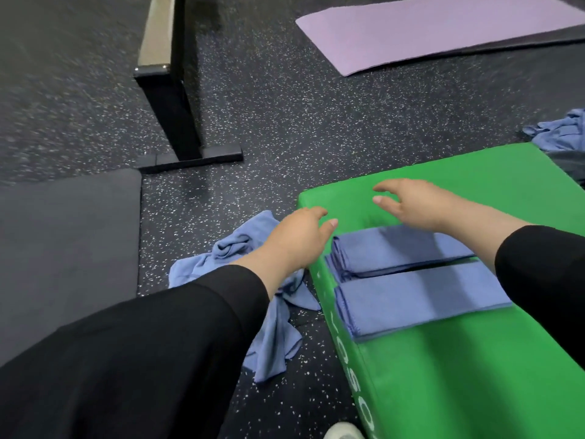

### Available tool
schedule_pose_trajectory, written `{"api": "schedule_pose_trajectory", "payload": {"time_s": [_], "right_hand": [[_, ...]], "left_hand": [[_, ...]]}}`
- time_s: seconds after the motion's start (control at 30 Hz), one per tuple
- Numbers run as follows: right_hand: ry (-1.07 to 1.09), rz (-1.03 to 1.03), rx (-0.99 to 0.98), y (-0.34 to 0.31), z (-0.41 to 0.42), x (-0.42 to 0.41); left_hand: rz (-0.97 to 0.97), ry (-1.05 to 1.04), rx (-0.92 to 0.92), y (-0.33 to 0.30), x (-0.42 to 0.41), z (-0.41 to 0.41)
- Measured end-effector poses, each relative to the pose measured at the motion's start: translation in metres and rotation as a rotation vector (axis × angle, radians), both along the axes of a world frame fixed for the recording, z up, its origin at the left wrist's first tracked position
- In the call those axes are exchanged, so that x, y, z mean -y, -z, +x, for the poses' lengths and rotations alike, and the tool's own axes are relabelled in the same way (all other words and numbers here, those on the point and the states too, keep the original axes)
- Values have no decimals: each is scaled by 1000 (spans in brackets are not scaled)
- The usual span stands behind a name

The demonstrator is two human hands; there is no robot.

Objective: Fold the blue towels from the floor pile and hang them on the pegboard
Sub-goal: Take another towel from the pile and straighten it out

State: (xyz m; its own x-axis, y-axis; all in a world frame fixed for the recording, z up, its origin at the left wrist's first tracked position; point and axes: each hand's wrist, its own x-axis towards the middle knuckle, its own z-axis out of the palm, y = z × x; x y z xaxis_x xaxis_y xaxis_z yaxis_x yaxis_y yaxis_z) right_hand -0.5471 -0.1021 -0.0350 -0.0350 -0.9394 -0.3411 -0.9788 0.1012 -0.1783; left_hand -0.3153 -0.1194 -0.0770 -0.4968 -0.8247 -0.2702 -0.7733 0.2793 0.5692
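The main risk is to the folded towels: two stacks sit near the far-left corner of the green pad (459,359), the farther stack (399,248) and the nearer stack (418,304) parallel and just apart, both close to the pad's left edge. A sleeve dragging across them — or a careless pull on the next towel — could probably undo the folds or knock a stack off onto the floor. The left hand (300,236) hangs over that left edge, fingers loosely spread and holding nothing, just above the crumpled towel pile (269,312) on the speckled floor (253,122) beside the pad. The right hand (414,204) hovers empty and relaxed beyond the farther stack. More crumpled towels (560,131) lie past the pad's far-right corner. No pegboard is in view.
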Motion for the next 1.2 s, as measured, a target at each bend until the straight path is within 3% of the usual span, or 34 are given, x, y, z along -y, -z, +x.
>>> {"api": "schedule_pose_trajectory", "payload": {"time_s": [0.1, 0.2, 0.4, 0.57, 0.77, 0.83, 0.97, 1.07, 1.2], "right_hand": [[-135, -134, 57, -9, 71, 14], [-282, -133, 131, -5, 157, 27], [-425, 251, 0, 66, 275, 26], [-505, 361, -99, 134, 302, -5], [-654, 404, -207, 153, 328, -25], [-610, 401, -215, 158, 333, -23], [-506, 140, -223, 163, 340, -15], [-234, -46, 53, 148, 344, -7], [-5, -20, 330, 96, 353, 1]], "left_hand": [[-84, -95, 51, -8, 2, 58], [-114, -230, 133, -5, -1, 137], [-59, -359, 254, 19, -42, 263], [0, -295, 313, 50, -72, 292], [27, -234, 311, 61, -79, 292], [22, -234, 302, 61, -78, 293], [21, -259, 288, 60, -77, 304], [15, -292, 304, 57, -75, 316], [-10, -328, 253, 34, -71, 320]]}}
